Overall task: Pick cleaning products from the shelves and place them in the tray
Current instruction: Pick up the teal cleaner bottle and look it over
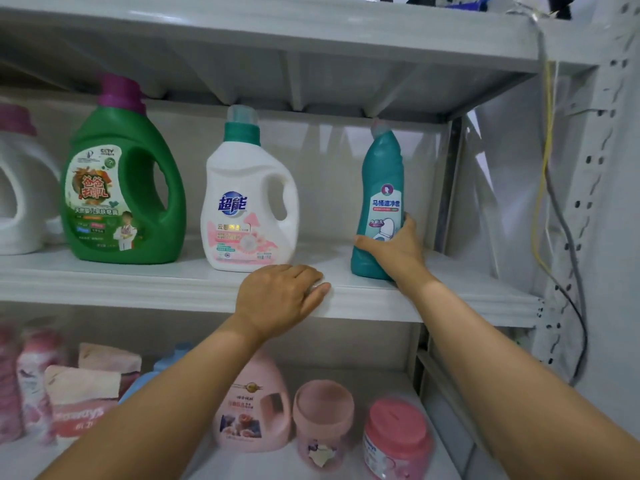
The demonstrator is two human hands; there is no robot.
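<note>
Right hand (394, 251): grips the teal bottle (381, 181) low on its body. The thumb lies across the front below the label, and the fingers (410, 220) curl round the bottle's right side.
Teal bottle: stands upright on the middle shelf (138, 282) inside the right-hand fingers, with its bent neck close under the upper shelf (277, 39). I cannot tell whether its base has left the shelf.
Left hand (277, 299): palm down on the front of the middle shelf and holding nothing. Its fingers (304, 271) lie loosely bent on the shelf top and the thumb runs along the front lip.
White jug (249, 202): just beyond the left-hand fingers and a little to their left. It stands upright with a teal cap and its handle turned towards the teal bottle, well apart from it.
Green jug (121, 188): further left of the left-hand fingers, beside the white jug, upright with a purple cap.
Second white jug (20, 188): at the far left of the shelf, cut off by the frame edge.
Lower shelf (391, 382): below both hands.
Pink jug (252, 410): on the lower shelf, under the left wrist.
Pink jar (323, 414): between the two forearms, just right of the pink jug.
Red-lidded jar (394, 438): beside the pink jar, nearer the right forearm.
Pouches (83, 393): on the lower shelf, left of the left forearm; they are blurred.
Blue bottle (173, 358): behind the pouches, partly hidden by the left forearm.
Cables (547, 168): yellow and grey, hanging beyond the shelf's right end, well right of the right-hand fingers.
</note>
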